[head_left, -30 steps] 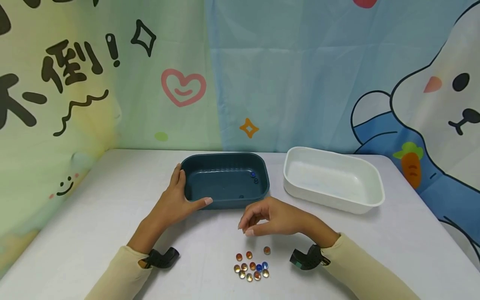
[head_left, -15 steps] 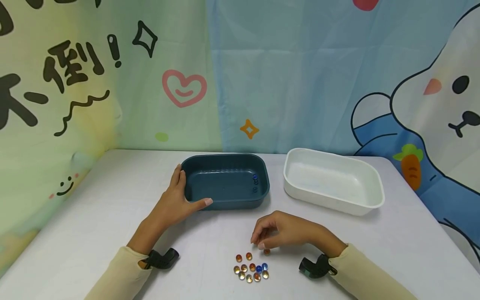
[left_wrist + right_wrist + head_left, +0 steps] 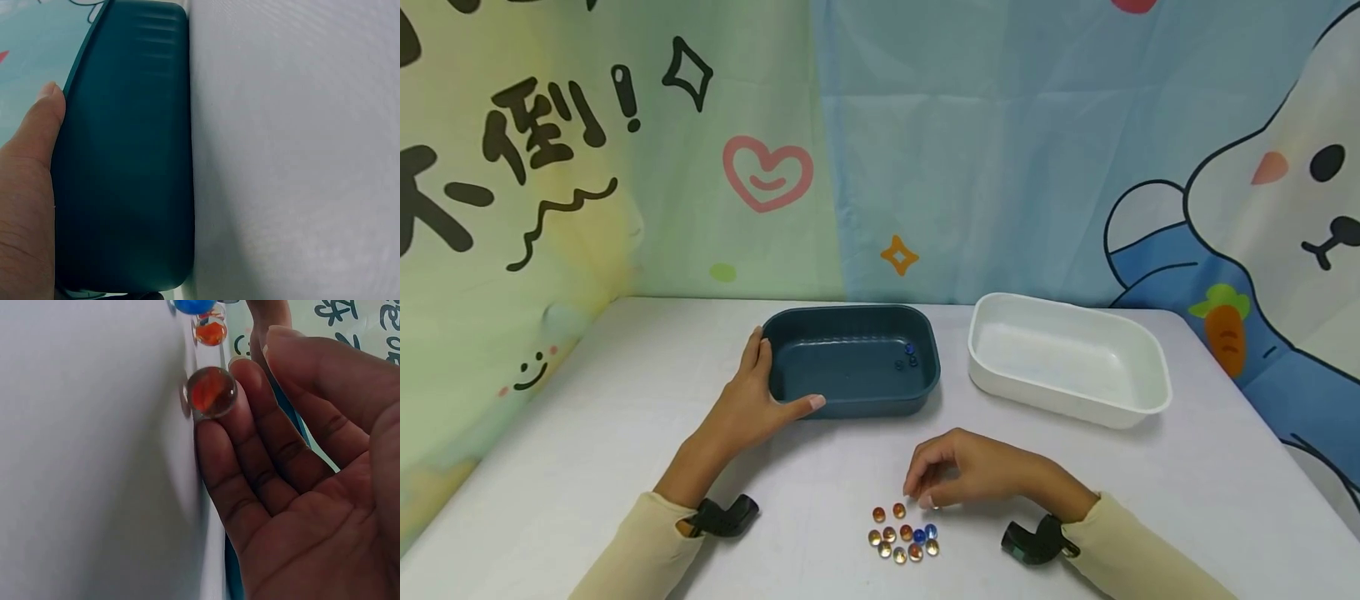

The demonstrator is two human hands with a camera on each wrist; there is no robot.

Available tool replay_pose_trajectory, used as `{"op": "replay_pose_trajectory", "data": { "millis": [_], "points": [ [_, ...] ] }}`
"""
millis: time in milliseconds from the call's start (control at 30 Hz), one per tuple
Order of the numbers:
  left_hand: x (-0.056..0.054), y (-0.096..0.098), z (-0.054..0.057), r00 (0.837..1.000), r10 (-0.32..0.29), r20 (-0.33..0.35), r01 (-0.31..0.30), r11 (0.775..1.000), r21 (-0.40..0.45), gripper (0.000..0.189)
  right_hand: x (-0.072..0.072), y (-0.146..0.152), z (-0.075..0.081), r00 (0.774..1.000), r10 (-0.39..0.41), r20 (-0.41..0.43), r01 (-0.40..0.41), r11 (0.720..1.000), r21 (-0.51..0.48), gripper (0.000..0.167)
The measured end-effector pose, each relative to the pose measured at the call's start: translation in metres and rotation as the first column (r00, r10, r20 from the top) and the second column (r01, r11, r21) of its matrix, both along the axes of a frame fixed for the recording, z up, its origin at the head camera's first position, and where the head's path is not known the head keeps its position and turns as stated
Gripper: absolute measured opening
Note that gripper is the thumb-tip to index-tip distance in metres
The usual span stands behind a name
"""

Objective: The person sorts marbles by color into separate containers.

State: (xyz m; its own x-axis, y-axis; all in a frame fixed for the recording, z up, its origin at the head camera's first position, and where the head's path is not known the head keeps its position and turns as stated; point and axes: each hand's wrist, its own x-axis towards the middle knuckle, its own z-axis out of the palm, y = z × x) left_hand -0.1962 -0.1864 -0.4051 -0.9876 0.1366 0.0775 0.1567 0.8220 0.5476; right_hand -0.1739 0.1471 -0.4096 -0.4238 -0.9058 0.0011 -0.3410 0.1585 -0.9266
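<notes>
My left hand (image 3: 751,408) rests at the left end of a dark teal basin (image 3: 850,408), fingers along its outer side and thumb on the front rim. In the left wrist view the thumb (image 3: 37,131) lies against the rim; the other fingers are hidden. Low over the table, my right hand (image 3: 973,471) has loosely bent fingers, thumb apart from them. In the right wrist view a clear marble with orange-red inside (image 3: 212,392) shows right at the fingertips, not pinched. Several orange, amber and blue marbles (image 3: 906,532) lie grouped just below this hand.
Several dark blue marbles (image 3: 910,349) sit inside the teal basin near its right end. To its right stands a white basin (image 3: 1067,403). A printed cloth backdrop (image 3: 970,167) hangs behind the white-covered table (image 3: 625,400).
My right hand has moved from beside the teal basin toward the near side and slightly right, over the rearmost marble. Marbles in the basin have rolled. My left hand has stayed put.
</notes>
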Motion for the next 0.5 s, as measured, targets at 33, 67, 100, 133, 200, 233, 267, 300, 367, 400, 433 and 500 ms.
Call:
{"op": "replay_pose_trajectory", "data": {
  "millis": [33, 67, 100, 133, 200, 233, 267, 300, 367, 400, 433, 500],
  "points": [
    [-0.0001, 0.0000, 0.0001, 1.000, 0.000, 0.000, 0.000, 1.000, 0.001, 0.129, 0.0007, -0.0005, 0.0002, 1.000, 0.002, 0.001, -0.002, 1.000, 0.003, 0.017],
    [-0.0001, 0.0000, 0.0004, 1.000, -0.001, 0.000, 0.001, 1.000, 0.003, 0.129, 0.0013, -0.0009, 0.0003, 1.000, 0.003, 0.001, -0.003, 1.000, 0.007, 0.016],
    [0.0000, 0.0001, 0.0006, 1.000, -0.002, -0.001, 0.002, 1.000, 0.003, 0.129, 0.0018, -0.0011, 0.0003, 1.000, 0.005, 0.001, -0.005, 1.000, 0.010, 0.016],
    [0.0001, 0.0003, 0.0009, 1.000, -0.001, -0.001, 0.001, 1.000, 0.005, 0.129, 0.0024, -0.0013, 0.0002, 1.000, 0.007, 0.001, -0.007, 1.000, 0.012, 0.016],
    [0.0002, 0.0002, 0.0010, 1.000, -0.001, 0.000, 0.001, 1.000, 0.008, 0.128, 0.0034, -0.0017, 0.0003, 1.000, 0.011, 0.001, -0.011, 1.000, 0.013, 0.015],
    [0.0004, 0.0004, 0.0013, 1.000, -0.001, 0.001, 0.001, 1.000, 0.010, 0.128, 0.0039, -0.0018, 0.0002, 1.000, 0.014, 0.002, -0.014, 1.000, 0.013, 0.015],
    [0.0005, 0.0003, 0.0012, 1.000, -0.001, 0.002, 0.001, 1.000, 0.011, 0.128, 0.0042, -0.0017, 0.0000, 1.000, 0.016, 0.002, -0.016, 1.000, 0.015, 0.015],
    [0.0006, 0.0004, 0.0011, 1.000, 0.000, 0.003, 0.000, 1.000, 0.012, 0.128, 0.0047, -0.0017, -0.0001, 1.000, 0.017, 0.004, -0.017, 1.000, 0.017, 0.014],
    [0.0006, 0.0002, 0.0010, 1.000, -0.001, 0.004, 0.001, 1.000, 0.011, 0.128, 0.0053, -0.0015, -0.0007, 1.000, 0.017, 0.004, -0.017, 1.000, 0.023, 0.013],
    [0.0007, 0.0003, 0.0009, 1.000, 0.000, 0.004, 0.000, 1.000, 0.010, 0.128, 0.0057, -0.0014, -0.0009, 1.000, 0.016, 0.000, -0.016, 1.000, 0.026, 0.012],
    [0.0007, 0.0002, 0.0007, 1.000, 0.002, 0.003, -0.002, 1.000, 0.008, 0.128, 0.0060, -0.0013, -0.0011, 1.000, 0.018, -0.005, -0.017, 0.999, 0.029, 0.011],
    [0.0008, 0.0001, 0.0008, 1.000, 0.003, 0.001, -0.003, 1.000, 0.006, 0.128, 0.0065, -0.0011, -0.0015, 1.000, 0.022, -0.018, -0.022, 0.999, 0.034, 0.011]
  ]
}}
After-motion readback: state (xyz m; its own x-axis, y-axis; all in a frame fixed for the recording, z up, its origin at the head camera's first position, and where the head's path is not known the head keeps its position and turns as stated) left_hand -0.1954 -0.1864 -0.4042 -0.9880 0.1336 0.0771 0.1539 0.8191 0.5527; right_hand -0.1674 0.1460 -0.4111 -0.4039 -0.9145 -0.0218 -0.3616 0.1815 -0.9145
